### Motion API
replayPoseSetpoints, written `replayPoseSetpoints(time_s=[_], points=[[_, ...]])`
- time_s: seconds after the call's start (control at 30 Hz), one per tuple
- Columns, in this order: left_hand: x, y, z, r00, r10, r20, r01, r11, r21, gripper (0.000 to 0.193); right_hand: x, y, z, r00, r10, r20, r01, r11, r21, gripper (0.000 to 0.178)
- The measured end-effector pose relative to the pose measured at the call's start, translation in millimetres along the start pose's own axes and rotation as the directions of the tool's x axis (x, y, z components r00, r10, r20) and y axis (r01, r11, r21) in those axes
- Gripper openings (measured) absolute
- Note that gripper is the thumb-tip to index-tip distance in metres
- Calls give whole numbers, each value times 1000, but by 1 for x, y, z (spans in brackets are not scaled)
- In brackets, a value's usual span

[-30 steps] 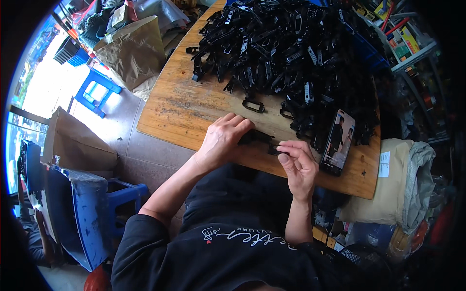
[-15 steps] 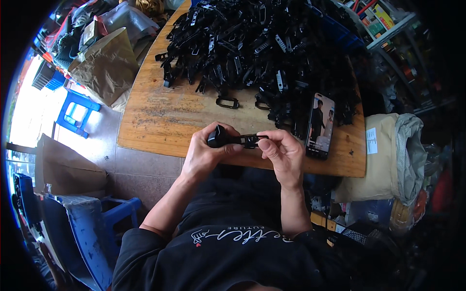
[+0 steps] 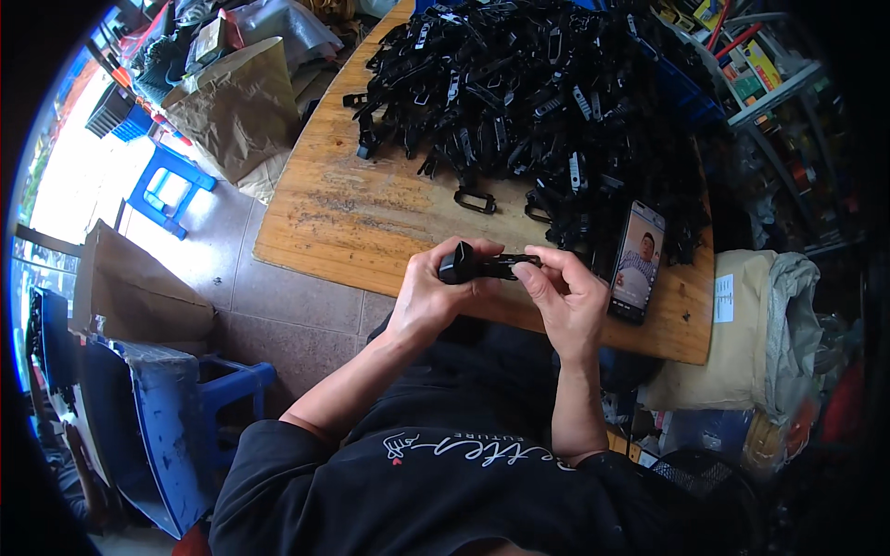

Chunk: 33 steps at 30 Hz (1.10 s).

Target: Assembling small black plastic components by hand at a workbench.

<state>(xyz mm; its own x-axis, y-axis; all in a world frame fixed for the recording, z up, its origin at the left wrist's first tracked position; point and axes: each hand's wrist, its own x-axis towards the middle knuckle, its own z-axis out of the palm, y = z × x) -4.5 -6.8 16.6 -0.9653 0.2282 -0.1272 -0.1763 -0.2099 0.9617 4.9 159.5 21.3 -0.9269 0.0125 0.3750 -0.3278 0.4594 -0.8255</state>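
Observation:
Just in front of the wooden table's near edge, my left hand [image 3: 425, 295] is wrapped around a black plastic part with a bulky, angular end [image 3: 455, 264]. Slim and frame-like, its other end [image 3: 501, 266] reaches across to my right hand [image 3: 567, 295], whose thumb and fingers pinch the tip. Whether this is one piece or two joined pieces I cannot tell. Farther back on the table lies a heap of similar black plastic parts [image 3: 501, 102], some with silvery strips. A loose black oblong frame [image 3: 475, 201] rests in front of the heap.
A phone with a lit screen [image 3: 638, 264] leans at the right of the wooden table [image 3: 324, 213]. Blue stools [image 3: 171, 193] and brown paper bags [image 3: 236, 111] stand on the left. At the right are a large sack [image 3: 732, 324] and a loaded shelf [image 3: 774, 97].
The whole view has shifted, so table and hands sit farther right and slightly lower. Both hands keep their hold on the black part. The phone's picture is different.

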Motion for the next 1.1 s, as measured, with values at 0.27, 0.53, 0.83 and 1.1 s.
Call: replayPoseSetpoints(time_s=[0.27,0.53,0.83,1.1], points=[[2,-2,-50,953,40,-300,-114,966,-232,28,43,-3,32,992,75,97,-48,967,-250,33],[2,-4,-70,943,37,-330,-140,945,-294,36,43,-3,34,968,-176,181,210,959,-190,30],[0,7,-12,983,-132,125,162,947,-276,39,-9,-11,-17,922,-386,-18,386,922,0,35],[-6,15,-5,979,-148,139,177,958,-228,41,-6,-11,-16,853,-512,100,521,844,-126,31]])
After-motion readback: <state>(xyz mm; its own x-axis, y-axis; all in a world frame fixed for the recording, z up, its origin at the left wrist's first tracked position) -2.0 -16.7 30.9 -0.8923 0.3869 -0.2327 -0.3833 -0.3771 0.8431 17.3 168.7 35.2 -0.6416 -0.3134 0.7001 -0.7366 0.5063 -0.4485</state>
